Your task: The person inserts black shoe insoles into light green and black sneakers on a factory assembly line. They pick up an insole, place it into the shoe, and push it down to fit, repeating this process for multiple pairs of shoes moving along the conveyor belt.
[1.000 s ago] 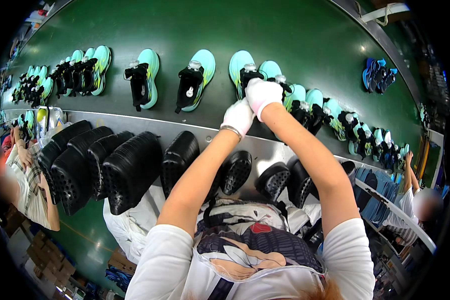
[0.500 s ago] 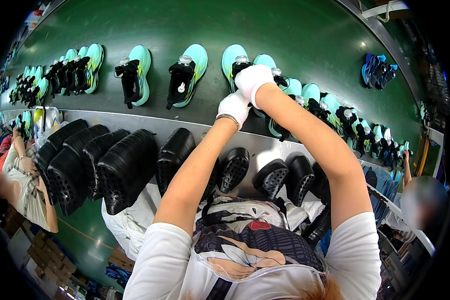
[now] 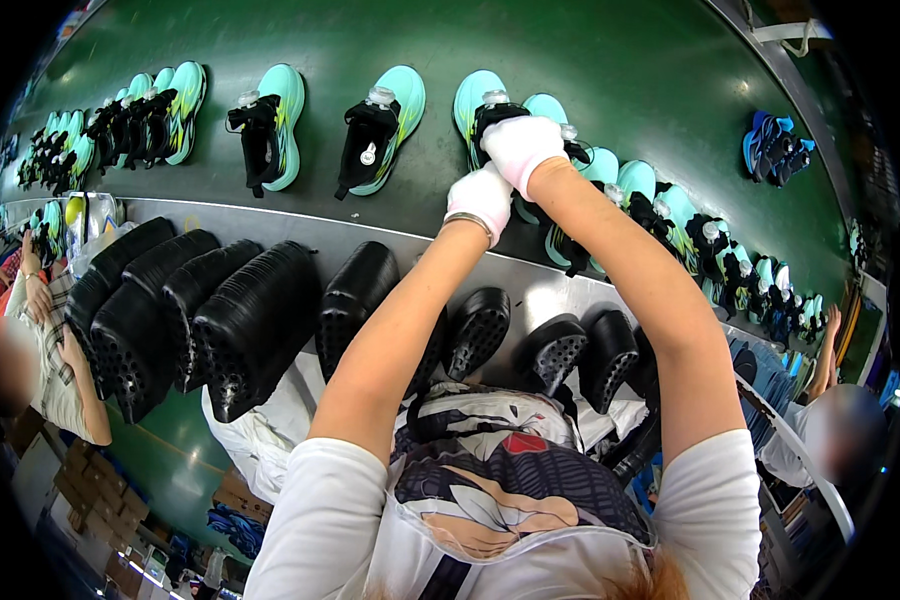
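Both my hands wear white gloves and meet at one teal and black sneaker [image 3: 479, 92] on the green surface. Its toe points away from me, and a clear round piece sits at its lacing. My right hand [image 3: 522, 150] is closed over the sneaker's black collar, with its fingertips hidden. Just nearer me, my left hand [image 3: 480, 200] is closed at the heel end, touching the right hand. What the left fingers grip is mostly covered by the glove. Close on the right stands another teal sneaker [image 3: 545, 108], partly behind my right hand.
More matching sneakers [image 3: 288, 110] line the green table [image 3: 320, 35] on both sides. Black ribbed forms with perforated ends [image 3: 255, 325] rest along the grey near ledge [image 3: 420, 262]. Blue shoes [image 3: 773, 148] lie far right. Other people [image 3: 70, 365] work at both sides.
The whole view has shifted, so the table and shoes appear higher. My hands stay together at the same sneaker, with little visible change in their hold.
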Tool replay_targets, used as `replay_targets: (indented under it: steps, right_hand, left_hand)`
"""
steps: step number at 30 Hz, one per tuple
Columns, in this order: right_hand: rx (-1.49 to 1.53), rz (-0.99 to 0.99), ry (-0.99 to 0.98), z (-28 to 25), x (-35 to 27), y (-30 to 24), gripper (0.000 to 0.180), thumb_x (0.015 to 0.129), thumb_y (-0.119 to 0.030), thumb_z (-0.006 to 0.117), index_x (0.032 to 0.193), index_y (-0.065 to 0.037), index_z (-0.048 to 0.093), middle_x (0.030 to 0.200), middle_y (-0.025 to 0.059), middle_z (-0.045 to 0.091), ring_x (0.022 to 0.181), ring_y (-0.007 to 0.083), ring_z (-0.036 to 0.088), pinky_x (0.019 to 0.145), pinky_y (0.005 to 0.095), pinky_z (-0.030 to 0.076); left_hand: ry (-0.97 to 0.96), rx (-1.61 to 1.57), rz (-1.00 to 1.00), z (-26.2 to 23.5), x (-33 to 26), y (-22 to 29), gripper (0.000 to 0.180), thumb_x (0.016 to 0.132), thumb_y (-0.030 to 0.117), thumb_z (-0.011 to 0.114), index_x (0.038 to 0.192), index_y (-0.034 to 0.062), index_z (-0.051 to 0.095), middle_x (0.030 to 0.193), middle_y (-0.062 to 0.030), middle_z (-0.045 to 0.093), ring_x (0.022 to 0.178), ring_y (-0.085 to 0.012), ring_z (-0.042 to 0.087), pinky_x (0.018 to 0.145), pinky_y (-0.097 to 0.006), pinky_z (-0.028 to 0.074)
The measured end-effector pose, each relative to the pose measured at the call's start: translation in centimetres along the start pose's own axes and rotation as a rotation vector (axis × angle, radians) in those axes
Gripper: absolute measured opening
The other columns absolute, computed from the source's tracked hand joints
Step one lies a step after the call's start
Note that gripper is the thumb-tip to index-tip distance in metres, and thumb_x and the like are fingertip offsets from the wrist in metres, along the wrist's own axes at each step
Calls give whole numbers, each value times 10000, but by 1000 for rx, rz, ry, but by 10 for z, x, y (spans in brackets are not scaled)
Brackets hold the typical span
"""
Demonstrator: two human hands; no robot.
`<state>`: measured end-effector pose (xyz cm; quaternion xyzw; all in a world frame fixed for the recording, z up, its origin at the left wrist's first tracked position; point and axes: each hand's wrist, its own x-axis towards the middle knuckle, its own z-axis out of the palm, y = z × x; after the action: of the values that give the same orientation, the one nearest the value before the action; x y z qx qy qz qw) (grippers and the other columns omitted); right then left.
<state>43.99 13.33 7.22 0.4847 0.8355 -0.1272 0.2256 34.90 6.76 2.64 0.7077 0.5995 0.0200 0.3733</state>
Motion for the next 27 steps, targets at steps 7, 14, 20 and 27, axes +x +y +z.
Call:
replay_targets:
  steps: [7, 14, 20, 27]
  right_hand:
    - [253, 83, 115, -11, -23, 3, 305, 881, -320, 515, 919, -52, 657, 890, 156, 685, 839, 330, 661, 742, 424, 519]
    - [558, 322, 133, -16, -46, 5, 377, 829, -319, 618, 976, 29, 602, 908, 243, 665, 900, 371, 645, 806, 426, 509]
    - [605, 390, -13, 0, -7, -1, 405, 807, -317, 638, 1034, 17, 619, 972, 232, 666, 934, 359, 646, 824, 402, 518]
    - [633, 383, -60, 23, 11, -9, 302, 836, -253, 585, 999, -8, 652, 1008, 226, 657, 953, 363, 637, 830, 403, 515]
  left_hand:
    - [-79, 72, 38, -17, -8, -3, 347, 817, 253, 611, 1116, 77, 594, 1169, -157, 577, 1035, -354, 577, 868, -427, 484]
    - [429, -240, -77, -63, -15, -4, 368, 748, 275, 702, 946, 10, 543, 910, -203, 580, 894, -388, 592, 810, -440, 487]
    - [-4, -101, -364, -47, 30, -25, 445, 791, 383, 667, 909, -45, 633, 754, -178, 670, 639, -286, 677, 641, -360, 543]
    - [-15, 63, -404, -41, 43, -27, 424, 825, 408, 607, 973, 18, 684, 942, -190, 684, 888, -331, 669, 755, -392, 533]
